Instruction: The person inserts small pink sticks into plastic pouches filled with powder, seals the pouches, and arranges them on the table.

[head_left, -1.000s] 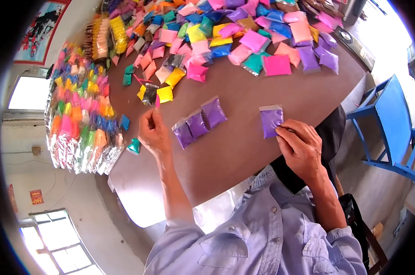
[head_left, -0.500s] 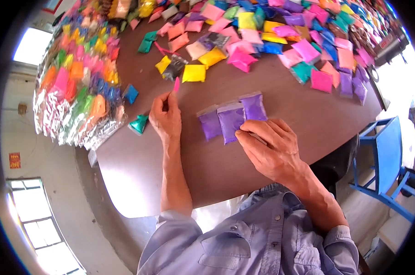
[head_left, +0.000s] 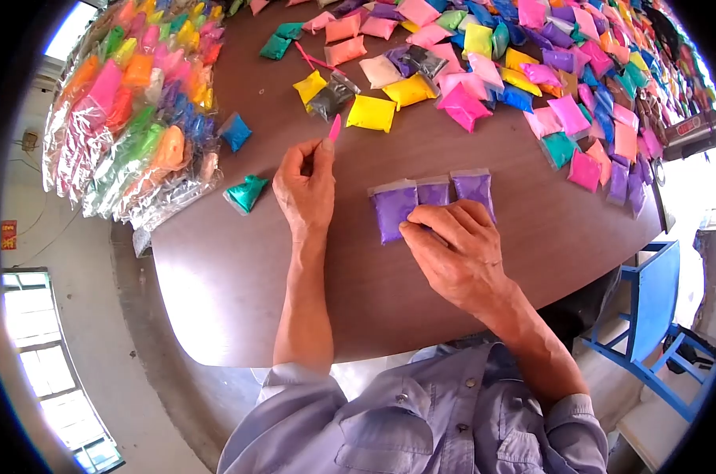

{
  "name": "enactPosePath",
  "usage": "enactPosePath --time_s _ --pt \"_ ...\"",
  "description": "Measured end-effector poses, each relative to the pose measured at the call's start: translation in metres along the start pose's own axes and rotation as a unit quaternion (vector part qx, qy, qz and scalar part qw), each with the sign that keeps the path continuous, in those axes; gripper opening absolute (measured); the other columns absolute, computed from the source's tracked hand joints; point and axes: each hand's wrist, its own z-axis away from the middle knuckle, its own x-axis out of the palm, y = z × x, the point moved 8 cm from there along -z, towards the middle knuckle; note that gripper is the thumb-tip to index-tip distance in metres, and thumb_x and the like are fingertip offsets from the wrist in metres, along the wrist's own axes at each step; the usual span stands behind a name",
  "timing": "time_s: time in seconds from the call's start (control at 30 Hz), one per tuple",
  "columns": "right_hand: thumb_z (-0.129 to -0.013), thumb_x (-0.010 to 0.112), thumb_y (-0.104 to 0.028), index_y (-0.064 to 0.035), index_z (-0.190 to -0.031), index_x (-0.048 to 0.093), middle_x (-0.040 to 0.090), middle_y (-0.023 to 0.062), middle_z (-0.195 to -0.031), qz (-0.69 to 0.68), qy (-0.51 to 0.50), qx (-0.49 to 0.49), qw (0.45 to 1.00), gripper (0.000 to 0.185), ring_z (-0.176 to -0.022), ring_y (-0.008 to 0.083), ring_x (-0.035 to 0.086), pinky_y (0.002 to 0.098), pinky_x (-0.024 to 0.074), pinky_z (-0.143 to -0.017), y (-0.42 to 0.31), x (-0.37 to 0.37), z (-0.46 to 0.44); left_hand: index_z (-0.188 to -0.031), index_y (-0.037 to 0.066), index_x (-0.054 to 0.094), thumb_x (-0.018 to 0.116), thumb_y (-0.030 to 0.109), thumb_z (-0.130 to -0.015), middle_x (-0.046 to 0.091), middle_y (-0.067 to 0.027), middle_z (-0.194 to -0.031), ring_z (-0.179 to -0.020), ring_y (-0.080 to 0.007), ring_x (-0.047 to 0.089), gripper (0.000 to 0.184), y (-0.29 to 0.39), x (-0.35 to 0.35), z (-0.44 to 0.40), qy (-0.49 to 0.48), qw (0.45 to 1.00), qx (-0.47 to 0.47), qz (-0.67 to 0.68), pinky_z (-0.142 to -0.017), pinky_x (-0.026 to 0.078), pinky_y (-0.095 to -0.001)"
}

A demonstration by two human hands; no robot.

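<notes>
Upright between the thumb and finger of my left hand (head_left: 306, 186) is a small pink strip (head_left: 335, 128). My right hand (head_left: 456, 249) pinches the lower right edge of a purple packet (head_left: 394, 212) at the left end of a row. Beside it lie a second purple packet (head_left: 434, 193), partly covered by my fingers, and a third purple packet (head_left: 474, 186) at the right. Whether the pinched packet touches the table cannot be made out. A green packet (head_left: 247, 193) lies left of my left hand.
Colourful packets (head_left: 460, 103) spread over the far side of the brown table (head_left: 358, 308). Bagged bundles (head_left: 137, 142) fill its left edge. A yellow packet (head_left: 371, 114) and a blue packet (head_left: 235, 132) lie nearer. A blue chair (head_left: 650, 308) stands at the right.
My right hand has brought a purple packet leftward from the right side to the left end of the purple row. The view has shifted; my left hand still holds the pink strip.
</notes>
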Motion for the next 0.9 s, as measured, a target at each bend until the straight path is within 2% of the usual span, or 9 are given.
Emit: enactPosePath --time_s 0.1,0.17,0.47,0.6,0.67,0.83,0.9 --pt "-0.078 0.077 -0.006 -0.0063 -0.102 0.074 0.064 0.0027 -0.110 -0.004 0.005 0.001 1.000 0.024 -0.090 0.0196 0.066 0.0379 0.0478 -0.085 -0.001 0.003 0.000 -0.100 0.000 0.073 0.075 0.021 -0.100 0.069 -0.0019 -0.076 -0.059 -0.0057 0.056 0.022 0.002 0.000 0.001 -0.005 1.000 -0.002 -0.006 -0.054 0.044 -0.0238" --pt "-0.078 0.077 -0.007 -0.0068 -0.102 0.074 0.064 0.0025 -0.111 -0.004 0.011 0.000 1.000 0.024 -0.090 0.0198 0.066 0.0380 0.0478 -0.085 -0.001 0.004 0.001 -0.098 0.000 0.073 0.077 0.021 -0.097 0.067 -0.0018 -0.075 -0.063 -0.0078 0.058 0.021 -0.001 -0.001 0.001 -0.006 0.999 -0.033 -0.016 -0.060 0.047 -0.0268" --pt "-0.078 0.077 -0.007 -0.0078 -0.105 0.073 0.064 0.0022 -0.110 -0.003 -0.014 0.012 1.000 0.027 -0.094 0.0203 0.066 0.0386 0.0478 -0.086 0.001 0.003 0.001 -0.096 0.000 0.073 0.078 0.019 -0.096 0.068 -0.0039 -0.076 -0.066 -0.0097 0.060 0.019 0.001 0.000 0.002 -0.004 0.999 -0.040 -0.029 -0.063 0.049 -0.0275" --pt "-0.077 0.079 -0.007 -0.0082 -0.105 0.073 0.064 0.0022 -0.110 -0.014 -0.013 0.012 1.000 0.029 -0.096 0.0204 0.067 0.0381 0.0485 -0.084 -0.002 -0.002 -0.003 -0.096 0.000 0.074 0.078 0.018 -0.096 0.068 -0.0049 -0.076 -0.067 -0.0105 0.061 0.018 -0.003 -0.001 0.001 0.007 1.000 -0.004 -0.023 -0.064 0.050 -0.0275" --pt "-0.077 0.082 -0.006 -0.0084 -0.104 0.073 0.066 0.0027 -0.109 -0.022 -0.003 0.019 1.000 0.029 -0.095 0.0206 0.068 0.0378 0.0494 -0.082 -0.001 -0.006 -0.005 -0.096 0.000 0.074 0.078 0.016 -0.096 0.069 -0.0057 -0.077 -0.069 -0.0108 0.061 0.017 -0.004 0.001 0.002 -0.004 1.000 -0.025 -0.008 -0.066 0.051 -0.0281" --pt "-0.078 0.083 -0.005 -0.0085 -0.103 0.073 0.068 0.0030 -0.106 -0.028 0.006 0.028 0.999 0.026 -0.092 0.0215 0.068 0.0375 0.0500 -0.081 -0.001 -0.020 -0.008 -0.097 -0.001 0.073 0.077 0.015 -0.096 0.070 -0.0065 -0.078 -0.070 -0.0105 0.062 0.017 0.011 0.002 0.006 -0.012 1.000 -0.009 -0.021 -0.067 0.051 -0.0284" --pt "-0.079 0.083 -0.005 -0.0085 -0.102 0.074 0.068 0.0030 -0.106 -0.027 0.006 0.030 0.999 0.025 -0.091 0.0218 0.068 0.0375 0.0501 -0.081 0.001 -0.025 -0.008 -0.097 -0.002 0.072 0.077 0.013 -0.096 0.070 -0.0072 -0.078 -0.069 -0.0109 0.061 0.016 0.019 0.002 0.006 -0.006 0.998 0.030 -0.049 -0.066 0.051 -0.0281"
